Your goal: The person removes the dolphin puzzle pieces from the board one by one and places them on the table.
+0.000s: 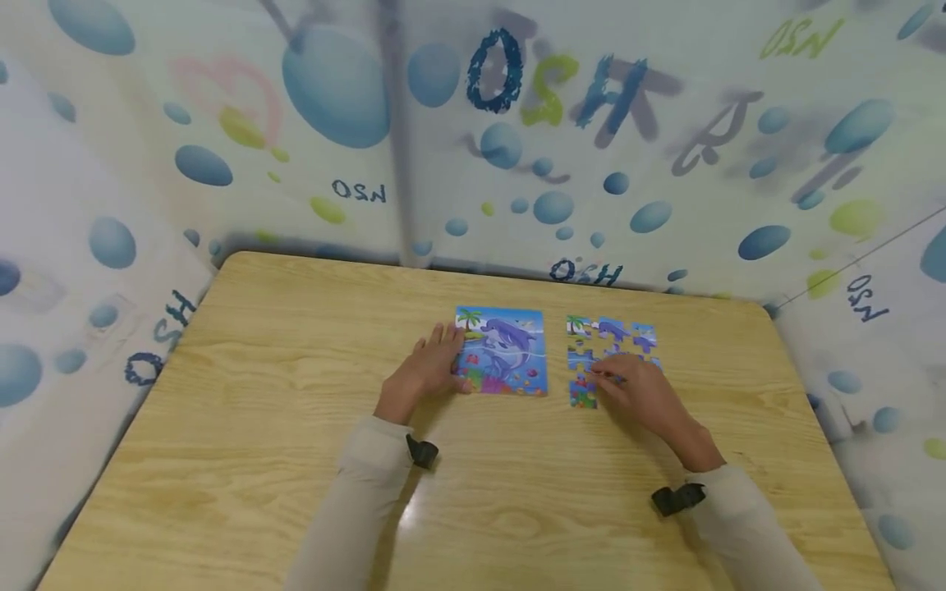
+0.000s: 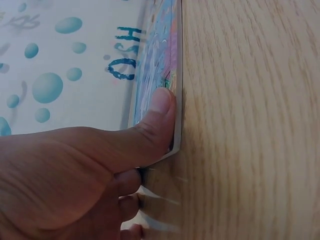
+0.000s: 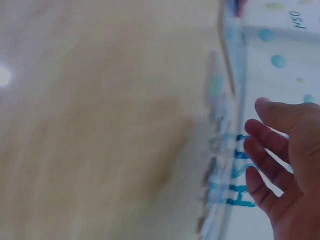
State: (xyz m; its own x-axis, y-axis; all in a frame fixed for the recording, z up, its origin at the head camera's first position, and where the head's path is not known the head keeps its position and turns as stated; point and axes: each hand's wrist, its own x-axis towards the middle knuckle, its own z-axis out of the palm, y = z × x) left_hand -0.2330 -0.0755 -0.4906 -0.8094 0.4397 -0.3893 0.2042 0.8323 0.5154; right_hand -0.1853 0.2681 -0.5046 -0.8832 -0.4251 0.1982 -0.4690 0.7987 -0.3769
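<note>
A square dolphin picture board (image 1: 510, 353) lies flat near the table's back edge. My left hand (image 1: 432, 361) rests at its left side; in the left wrist view the thumb (image 2: 160, 102) lies over the board's edge near a corner, with the other fingers beside it, partly hidden. To the right, several jigsaw pieces (image 1: 579, 326) with a matching dolphin print lie in loose rows. My right hand (image 1: 643, 394) is over the lower pieces, covering some. Its fingers (image 3: 265, 152) are loosely bent, thumb apart, with nothing visible between them in the right wrist view, which is blurred.
The light wood table (image 1: 259, 443) extends to the left and in front of both hands. A patterned wall (image 1: 473, 222) of bubbles and letters stands close behind its back edge. Dark straps (image 1: 678, 498) circle both wrists.
</note>
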